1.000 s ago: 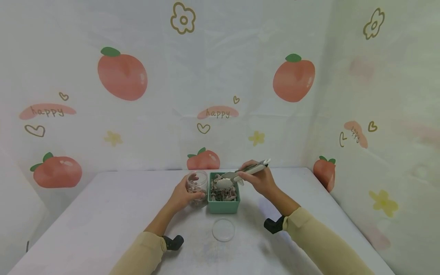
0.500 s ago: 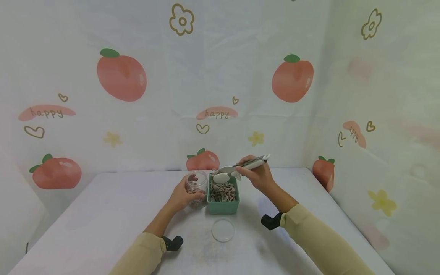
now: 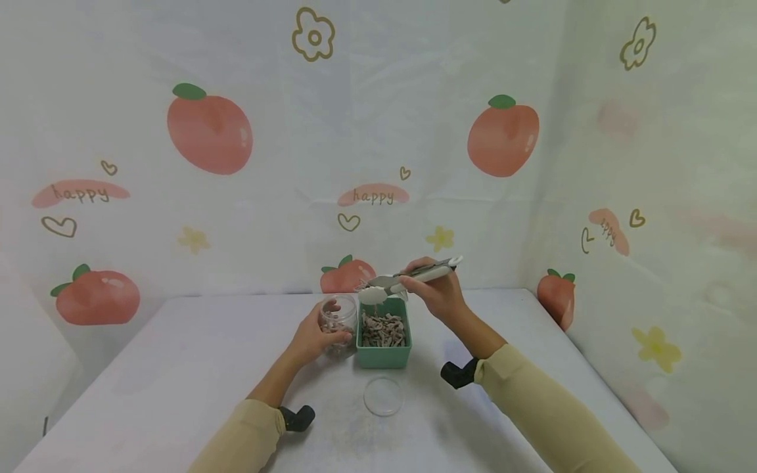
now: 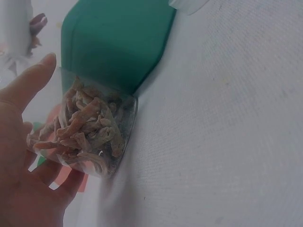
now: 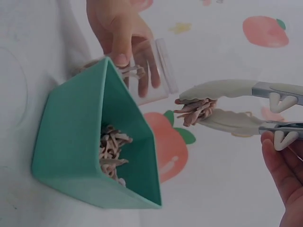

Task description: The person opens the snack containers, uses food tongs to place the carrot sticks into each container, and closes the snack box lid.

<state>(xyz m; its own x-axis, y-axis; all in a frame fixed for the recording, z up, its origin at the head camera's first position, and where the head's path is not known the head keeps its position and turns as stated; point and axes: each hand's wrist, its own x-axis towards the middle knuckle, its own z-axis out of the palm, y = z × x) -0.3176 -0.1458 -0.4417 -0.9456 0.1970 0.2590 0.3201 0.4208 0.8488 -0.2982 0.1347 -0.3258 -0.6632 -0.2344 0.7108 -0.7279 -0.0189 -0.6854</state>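
My left hand [image 3: 313,336] grips a clear plastic jar [image 3: 340,322] standing on the table, its fingers and thumb around the sides. Brownish dried strips [image 4: 90,127] fill the lower part of the jar. In my right hand [image 3: 439,289] is a pair of white-tipped tongs [image 5: 227,94], pinching a bunch of the same strips [image 5: 195,111]. The tongs' tips are raised above the green box [image 3: 384,357], close to the jar's open mouth. More strips [image 3: 384,330] lie inside the box, which stands right beside the jar.
A round clear lid [image 3: 383,396] lies flat on the white table [image 3: 225,368] in front of the box. Behind the table hangs a white cloth backdrop [image 3: 266,230] printed with fruit and flowers. A black band piece [image 3: 298,418] sits at the left wrist.
The right hand has raised the tongs out of the green box and moved them up and left toward the jar, with strips between the tips. The left hand and jar stay in place.
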